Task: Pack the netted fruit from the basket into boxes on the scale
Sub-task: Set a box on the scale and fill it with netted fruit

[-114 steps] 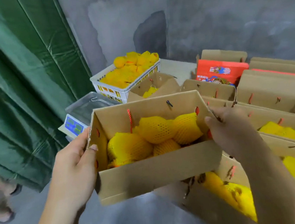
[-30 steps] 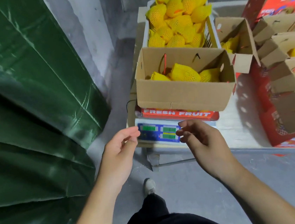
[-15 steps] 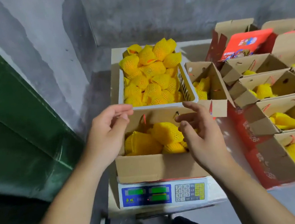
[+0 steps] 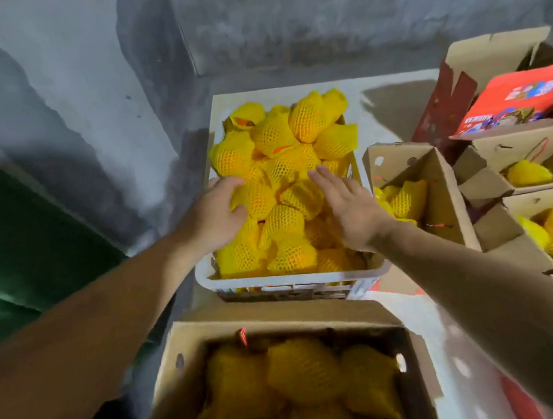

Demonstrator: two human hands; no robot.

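Observation:
A white plastic basket (image 4: 293, 281) holds a heap of fruit in yellow foam nets (image 4: 295, 145). My left hand (image 4: 215, 216) reaches into its left side, fingers and thumb curling round one netted fruit (image 4: 256, 197). Over the basket's right side, my right hand (image 4: 347, 204) lies with straight fingers on the fruit, holding nothing. Nearer to me stands an open cardboard box (image 4: 194, 342) with several netted fruits inside; the scale under it is hidden.
More open cardboard boxes with yellow netted fruit stand to the right (image 4: 438, 191) (image 4: 538, 159) (image 4: 531, 249), with a red printed box (image 4: 524, 98) behind them. A grey wall is at the back, and a green curtain (image 4: 13, 239) hangs on the left.
Both hands have moved forward from the rim of the box on the scale into the basket. My left hand has closed round a netted fruit.

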